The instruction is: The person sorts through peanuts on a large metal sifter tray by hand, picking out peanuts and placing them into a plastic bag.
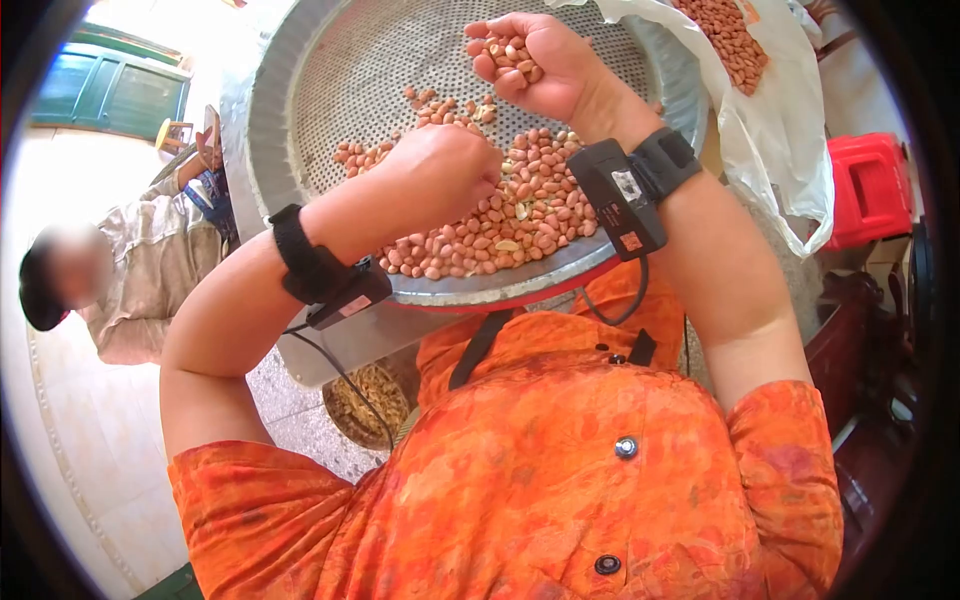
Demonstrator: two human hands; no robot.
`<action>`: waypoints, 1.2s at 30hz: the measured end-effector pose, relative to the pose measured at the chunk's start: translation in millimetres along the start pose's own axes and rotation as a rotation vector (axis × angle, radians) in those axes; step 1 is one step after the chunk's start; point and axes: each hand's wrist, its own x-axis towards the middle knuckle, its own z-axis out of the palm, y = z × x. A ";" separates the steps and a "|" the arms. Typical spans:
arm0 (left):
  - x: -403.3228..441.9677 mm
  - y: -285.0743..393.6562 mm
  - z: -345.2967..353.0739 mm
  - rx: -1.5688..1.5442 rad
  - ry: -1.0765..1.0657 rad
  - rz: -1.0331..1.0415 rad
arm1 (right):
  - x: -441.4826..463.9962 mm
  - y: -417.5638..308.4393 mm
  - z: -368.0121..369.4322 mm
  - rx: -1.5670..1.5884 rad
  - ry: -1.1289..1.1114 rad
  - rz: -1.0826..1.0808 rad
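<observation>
A round metal sieve (275, 110) with a perforated bottom lies in front of me. Reddish-skinned peanuts (545, 185) are heaped on its near side, with a few paler ones and split halves among them. My right hand (560, 70) is raised over the far right of the sieve, palm up, its fingers curled round a handful of peanuts (508, 55). Low over the heap, my left hand (435, 170) is closed with its back to me. Its fingertips are mostly hidden, so what they hold does not show.
At the upper right, a white plastic bag (765, 150) has more peanuts (728, 45) at its opening. A red plastic object (870, 190) stands beyond it. A container of brownish bits (368, 405) is below the sieve. Another person (150, 260) sits at the left.
</observation>
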 end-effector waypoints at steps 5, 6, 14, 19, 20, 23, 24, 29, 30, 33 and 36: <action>2.6 7.1 3.3 0.095 -0.172 -0.078 | 1.6 -1.1 -2.3 0.006 -0.007 -0.012; 2.4 7.4 3.9 0.095 -0.173 -0.078 | 1.3 -1.0 -2.7 -0.007 -0.005 -0.026; -14.3 -17.2 -27.2 -0.248 0.023 -0.173 | 2.1 2.3 -2.2 -0.053 0.012 -0.051; -44.7 -40.1 -25.7 -0.569 -0.002 -0.444 | -1.6 1.8 1.0 -0.075 -0.003 -0.061; -50.2 -40.3 -24.9 -0.846 -0.021 -0.552 | -4.8 0.2 1.9 -0.069 0.007 -0.045; -61.8 -35.9 -22.0 -1.220 0.062 -0.527 | -9.6 -1.1 5.4 -0.077 0.008 -0.027; -65.1 -36.1 -19.7 -1.473 0.143 -0.502 | -9.7 -1.3 6.4 -0.090 0.010 -0.020; -73.9 -40.3 -7.4 -1.792 0.111 -0.311 | -12.1 -1.3 10.6 -0.106 0.037 0.003; -74.3 -39.5 -7.2 -1.793 0.115 -0.311 | -11.3 -1.4 9.3 -0.108 0.034 0.006; -72.6 -34.8 -7.5 -1.885 0.077 -0.300 | -10.5 -0.6 5.7 -0.121 0.020 -0.006; -71.4 -32.3 -7.0 -1.795 0.095 -0.373 | -10.2 -1.1 4.3 -0.113 0.017 0.011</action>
